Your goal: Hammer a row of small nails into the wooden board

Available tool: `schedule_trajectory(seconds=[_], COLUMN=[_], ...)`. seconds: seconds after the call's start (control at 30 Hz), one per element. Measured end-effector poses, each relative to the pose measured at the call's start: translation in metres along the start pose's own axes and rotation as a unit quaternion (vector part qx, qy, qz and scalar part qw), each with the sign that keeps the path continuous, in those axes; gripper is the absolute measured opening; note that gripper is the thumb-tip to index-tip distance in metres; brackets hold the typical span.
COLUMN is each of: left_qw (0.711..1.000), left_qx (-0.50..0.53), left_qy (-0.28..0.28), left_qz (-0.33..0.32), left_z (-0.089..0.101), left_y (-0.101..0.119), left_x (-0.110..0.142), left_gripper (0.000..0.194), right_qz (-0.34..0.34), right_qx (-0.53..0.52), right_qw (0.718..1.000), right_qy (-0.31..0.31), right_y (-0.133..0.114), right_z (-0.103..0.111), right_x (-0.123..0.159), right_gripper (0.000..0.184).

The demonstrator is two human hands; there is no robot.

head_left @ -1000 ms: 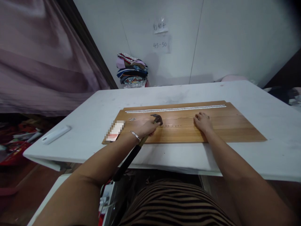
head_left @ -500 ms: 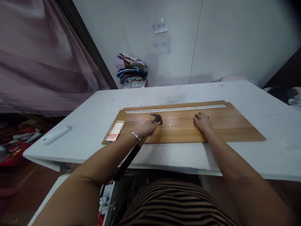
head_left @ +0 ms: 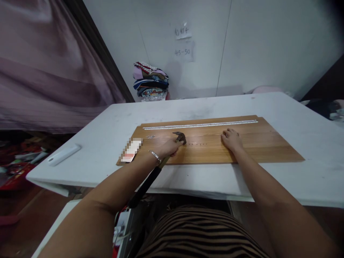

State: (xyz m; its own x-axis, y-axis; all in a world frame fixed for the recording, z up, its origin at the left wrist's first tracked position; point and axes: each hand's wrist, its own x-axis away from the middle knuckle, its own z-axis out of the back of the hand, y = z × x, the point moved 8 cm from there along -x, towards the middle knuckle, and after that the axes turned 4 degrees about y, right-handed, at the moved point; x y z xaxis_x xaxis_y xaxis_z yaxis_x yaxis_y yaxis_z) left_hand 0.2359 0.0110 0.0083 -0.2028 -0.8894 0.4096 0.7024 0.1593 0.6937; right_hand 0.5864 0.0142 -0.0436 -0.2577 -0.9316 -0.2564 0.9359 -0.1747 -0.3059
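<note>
My left hand is closed around the neck of a claw hammer, close under its metal head. The hammer's long black grip slants back toward me, past the table's front edge. Its head is low over a wooden board, at the left end of a short row of small nails; whether it touches one I cannot tell. On the right part of the board rests my right hand, fingers curled in, with nothing seen in them. Several loose nails lie on the board to the left.
A long white measuring strip lies along the board's far side. At its left end is a phone with a blurred-out screen. The white table also bears a white oblong object. Folded cloths are stacked by the wall.
Almost nothing differs. The hammer head and my left hand have shifted very slightly; the right hand stays in place on the board.
</note>
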Motion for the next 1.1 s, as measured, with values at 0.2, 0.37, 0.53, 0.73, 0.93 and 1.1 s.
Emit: schedule_trajectory(seconds=[0.2, 0.37, 0.53, 0.73, 0.93, 1.1], left_qw=[1.000, 1.000, 0.999, 1.000, 1.000, 1.000], left_qx=[0.013, 0.019, 0.036, -0.005, 0.001, -0.002], left_qy=[0.011, 0.003, -0.009, -0.001, 0.009, 0.007], left_qz=[0.000, -0.001, -0.002, -0.008, 0.001, -0.003], left_z=[0.0058, 0.0020, -0.0031, 0.0008, 0.0039, 0.0012], left_y=[-0.0011, -0.0068, -0.0068, -0.0037, -0.0052, -0.0056], left_x=[-0.0060, -0.0096, -0.0045, -0.0056, -0.0073, -0.0034], left_gripper=[0.044, 0.041, 0.039, 0.043, 0.046, 0.047], right_qz=[0.002, 0.002, 0.001, -0.004, -0.004, -0.001], right_qx=[0.003, 0.007, 0.007, 0.009, 0.001, -0.004], right_qw=[1.000, 1.000, 1.000, 1.000, 1.000, 1.000], right_qy=[-0.009, -0.009, -0.006, -0.015, -0.004, -0.001], right_y=[0.0002, -0.0004, -0.0006, -0.0001, 0.0005, 0.0009], right_z=[-0.0007, 0.0004, 0.0009, -0.0004, -0.0002, 0.0003], right_x=[-0.0005, 0.0000, -0.0001, -0.0006, -0.0002, 0.0000], right_gripper=[0.036, 0.036, 0.036, 0.038, 0.036, 0.036])
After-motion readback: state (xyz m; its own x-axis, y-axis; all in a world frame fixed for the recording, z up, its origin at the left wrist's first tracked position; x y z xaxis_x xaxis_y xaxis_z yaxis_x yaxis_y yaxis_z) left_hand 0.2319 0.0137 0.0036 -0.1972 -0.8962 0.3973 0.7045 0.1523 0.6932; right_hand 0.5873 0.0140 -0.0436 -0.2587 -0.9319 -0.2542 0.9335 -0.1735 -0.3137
